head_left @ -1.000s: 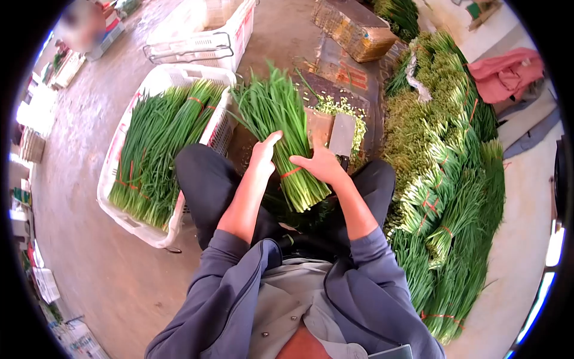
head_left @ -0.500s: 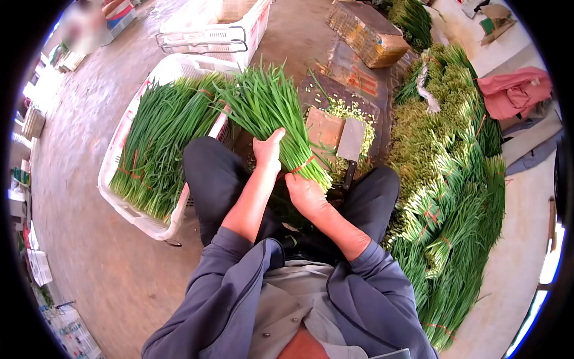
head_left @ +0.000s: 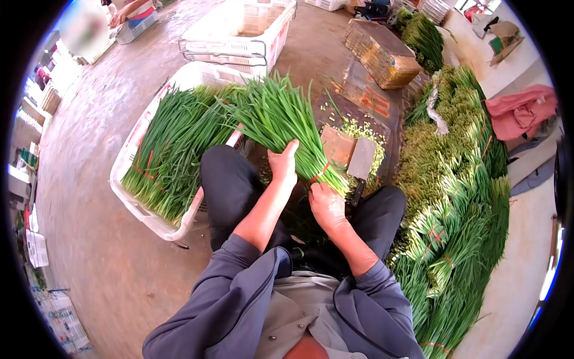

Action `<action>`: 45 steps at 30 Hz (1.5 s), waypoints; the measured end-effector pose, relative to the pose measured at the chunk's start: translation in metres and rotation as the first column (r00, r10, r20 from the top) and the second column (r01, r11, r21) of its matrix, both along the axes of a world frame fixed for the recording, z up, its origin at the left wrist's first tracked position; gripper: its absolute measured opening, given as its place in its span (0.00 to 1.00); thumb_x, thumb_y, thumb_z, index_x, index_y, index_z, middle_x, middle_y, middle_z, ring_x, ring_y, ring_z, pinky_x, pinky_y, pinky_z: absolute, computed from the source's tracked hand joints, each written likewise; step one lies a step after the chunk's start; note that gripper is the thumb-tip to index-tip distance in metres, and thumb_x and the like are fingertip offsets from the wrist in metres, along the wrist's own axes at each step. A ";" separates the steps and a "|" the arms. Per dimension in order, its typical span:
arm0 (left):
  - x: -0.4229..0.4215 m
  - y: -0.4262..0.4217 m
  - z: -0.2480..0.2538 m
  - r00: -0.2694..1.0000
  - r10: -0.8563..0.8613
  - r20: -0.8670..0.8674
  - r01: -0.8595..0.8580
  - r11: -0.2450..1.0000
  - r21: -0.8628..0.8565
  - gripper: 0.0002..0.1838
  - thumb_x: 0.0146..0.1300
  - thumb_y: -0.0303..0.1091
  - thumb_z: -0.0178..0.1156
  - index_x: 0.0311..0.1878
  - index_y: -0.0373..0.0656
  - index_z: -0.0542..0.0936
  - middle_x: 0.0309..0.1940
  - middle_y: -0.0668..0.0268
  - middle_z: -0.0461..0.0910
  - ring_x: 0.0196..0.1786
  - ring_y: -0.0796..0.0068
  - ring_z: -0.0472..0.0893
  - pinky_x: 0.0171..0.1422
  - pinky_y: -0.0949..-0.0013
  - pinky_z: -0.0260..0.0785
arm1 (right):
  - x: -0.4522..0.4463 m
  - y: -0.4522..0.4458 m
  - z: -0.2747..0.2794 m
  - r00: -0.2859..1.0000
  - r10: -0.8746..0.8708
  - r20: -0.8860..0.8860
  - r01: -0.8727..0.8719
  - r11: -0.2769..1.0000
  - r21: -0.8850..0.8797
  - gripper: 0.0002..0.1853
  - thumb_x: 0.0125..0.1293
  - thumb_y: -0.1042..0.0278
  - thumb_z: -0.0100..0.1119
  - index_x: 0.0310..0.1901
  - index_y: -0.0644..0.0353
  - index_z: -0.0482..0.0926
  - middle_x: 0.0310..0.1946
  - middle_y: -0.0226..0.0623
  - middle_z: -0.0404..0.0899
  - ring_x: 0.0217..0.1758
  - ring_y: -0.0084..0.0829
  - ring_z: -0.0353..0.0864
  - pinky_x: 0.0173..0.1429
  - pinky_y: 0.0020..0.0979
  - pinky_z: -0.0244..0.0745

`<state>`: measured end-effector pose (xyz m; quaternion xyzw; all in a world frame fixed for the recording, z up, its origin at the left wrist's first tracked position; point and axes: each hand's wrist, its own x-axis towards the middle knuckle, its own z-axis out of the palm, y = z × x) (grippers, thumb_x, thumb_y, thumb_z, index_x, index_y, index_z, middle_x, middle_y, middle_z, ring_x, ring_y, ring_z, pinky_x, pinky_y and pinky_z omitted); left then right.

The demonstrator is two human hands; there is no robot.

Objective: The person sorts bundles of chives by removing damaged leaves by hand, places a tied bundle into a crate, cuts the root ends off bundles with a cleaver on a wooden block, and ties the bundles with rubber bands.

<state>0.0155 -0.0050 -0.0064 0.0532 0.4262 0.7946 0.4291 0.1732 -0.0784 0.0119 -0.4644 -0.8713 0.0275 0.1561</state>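
Green bundle [head_left: 286, 122] is pointing toward eleven o'clock; left hand [head_left: 283, 166] is gripping its middle, right hand [head_left: 328, 207] is curling closed at its base.

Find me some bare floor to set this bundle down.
Bare floor lies left of the filled crate and between stacked crates and brown box. Crowded: the board under cleaver and clippings; the right side, heaped with bundles.
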 end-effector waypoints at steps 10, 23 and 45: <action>0.001 -0.008 0.015 1.000 -0.004 0.028 0.001 0.994 0.107 0.34 0.59 0.18 0.70 0.68 0.37 0.68 0.61 0.60 0.78 0.58 0.66 0.80 0.64 0.61 0.75 | 0.004 0.000 0.008 0.998 -0.042 -0.041 0.042 0.999 -0.007 0.08 0.60 0.68 0.67 0.30 0.57 0.76 0.30 0.40 0.80 0.33 0.44 0.84 0.38 0.45 0.81; -0.044 -0.003 0.035 0.999 0.031 0.023 -0.036 0.962 0.271 0.30 0.64 0.21 0.65 0.69 0.39 0.69 0.64 0.63 0.76 0.62 0.65 0.78 0.68 0.59 0.73 | 0.063 -0.050 -0.039 0.923 0.378 0.072 -0.260 0.751 -0.607 0.10 0.59 0.61 0.67 0.35 0.58 0.83 0.31 0.48 0.84 0.37 0.52 0.85 0.43 0.48 0.81; -0.049 -0.006 0.013 0.991 -0.040 0.130 0.012 0.977 0.212 0.24 0.65 0.28 0.66 0.64 0.39 0.75 0.59 0.62 0.80 0.60 0.63 0.80 0.66 0.53 0.76 | 0.039 -0.019 -0.031 0.879 0.421 -0.224 -0.457 0.611 -0.646 0.10 0.60 0.60 0.66 0.36 0.58 0.83 0.28 0.43 0.84 0.36 0.51 0.85 0.41 0.48 0.78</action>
